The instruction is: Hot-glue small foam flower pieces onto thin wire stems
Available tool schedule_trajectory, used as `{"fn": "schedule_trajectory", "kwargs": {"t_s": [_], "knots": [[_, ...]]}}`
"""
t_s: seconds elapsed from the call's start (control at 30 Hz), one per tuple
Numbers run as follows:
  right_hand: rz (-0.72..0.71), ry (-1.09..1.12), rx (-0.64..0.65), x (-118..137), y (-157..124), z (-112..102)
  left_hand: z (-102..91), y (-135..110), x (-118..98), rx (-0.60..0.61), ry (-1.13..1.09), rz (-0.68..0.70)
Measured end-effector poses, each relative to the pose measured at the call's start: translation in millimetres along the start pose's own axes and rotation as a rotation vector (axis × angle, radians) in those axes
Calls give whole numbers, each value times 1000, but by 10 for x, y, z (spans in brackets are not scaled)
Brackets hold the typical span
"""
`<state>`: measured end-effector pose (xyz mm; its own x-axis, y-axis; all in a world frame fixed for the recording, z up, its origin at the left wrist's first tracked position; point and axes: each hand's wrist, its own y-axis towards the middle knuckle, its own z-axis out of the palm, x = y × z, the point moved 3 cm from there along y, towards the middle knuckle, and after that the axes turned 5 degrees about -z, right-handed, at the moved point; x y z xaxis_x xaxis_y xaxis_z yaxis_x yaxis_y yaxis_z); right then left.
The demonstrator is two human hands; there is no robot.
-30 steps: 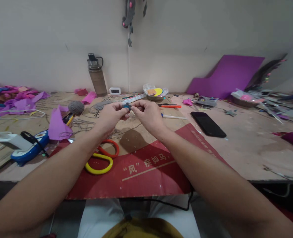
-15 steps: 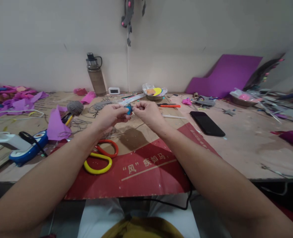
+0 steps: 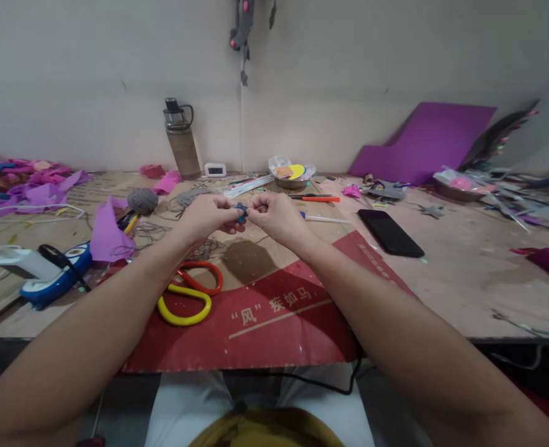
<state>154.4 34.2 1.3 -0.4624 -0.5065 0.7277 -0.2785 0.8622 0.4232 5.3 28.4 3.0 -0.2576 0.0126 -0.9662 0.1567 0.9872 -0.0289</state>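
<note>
Fingers (image 3: 228, 215) above cardboard (image 3: 274, 341), far from front edge (image 3: 255, 365)

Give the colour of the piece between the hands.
The piece is mostly blue; the head view shows it.

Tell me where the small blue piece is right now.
In the head view, the small blue piece is slightly left of centre, at the fingertips of the left hand, with the right hand immediately beside it, above the cardboard.

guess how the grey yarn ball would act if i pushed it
The grey yarn ball would probably roll, being rounded. It's likely light and squashy, since it looks wound from thin strands. Loose yarn beside it might snag.
</note>
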Motion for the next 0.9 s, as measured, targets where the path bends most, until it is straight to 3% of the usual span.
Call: {"fn": "schedule_trajectory", "kwargs": {"t_s": [0.27, 0.47, 0.9], "knots": [[-54, -1, -13, -7, 3, -33, -12, 45, 65, -32, -71, -4], [-22, 33, -32, -37, 23, -22, 0, 44, 55, -8, -144, -66], [7, 111, -13, -20, 12, 2, 21, 58, 78, 27, -193, -66]]}}
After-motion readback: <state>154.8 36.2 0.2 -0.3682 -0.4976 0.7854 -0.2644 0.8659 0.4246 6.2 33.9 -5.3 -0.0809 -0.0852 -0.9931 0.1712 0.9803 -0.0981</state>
